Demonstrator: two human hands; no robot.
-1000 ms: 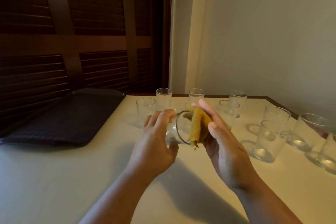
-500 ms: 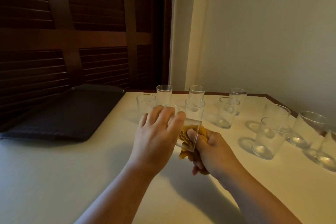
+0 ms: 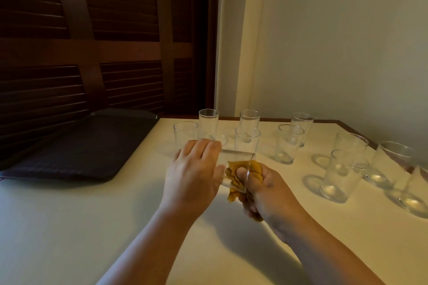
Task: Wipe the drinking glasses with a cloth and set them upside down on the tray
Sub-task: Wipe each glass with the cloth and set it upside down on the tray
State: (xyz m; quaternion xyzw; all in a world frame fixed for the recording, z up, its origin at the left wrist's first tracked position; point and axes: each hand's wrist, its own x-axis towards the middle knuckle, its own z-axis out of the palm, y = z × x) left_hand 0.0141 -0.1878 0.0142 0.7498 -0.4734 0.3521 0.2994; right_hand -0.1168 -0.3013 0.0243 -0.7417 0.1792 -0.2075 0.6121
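My left hand [image 3: 194, 173] grips a clear drinking glass [image 3: 234, 159] held on its side above the table, mouth turned to the right. My right hand [image 3: 266, 190] holds a mustard-yellow cloth [image 3: 236, 176], with part of the cloth and a fingertip pushed into the glass's mouth. The dark tray [image 3: 76, 150] lies at the left of the table with nothing on it. Several more glasses stand upright behind and to the right, the nearest [image 3: 246, 143] just beyond the held one.
The cream table [image 3: 92, 227] runs to a brown edge at the far right. Upright glasses [image 3: 338, 176] crowd the right side up to that edge. A dark louvred wooden panel [image 3: 92, 53] stands behind the tray, a pale wall behind the glasses.
My right hand turned over and curled round the cloth, pushing it into the glass's mouth. The glass dropped slightly and its mouth now points right instead of toward me.
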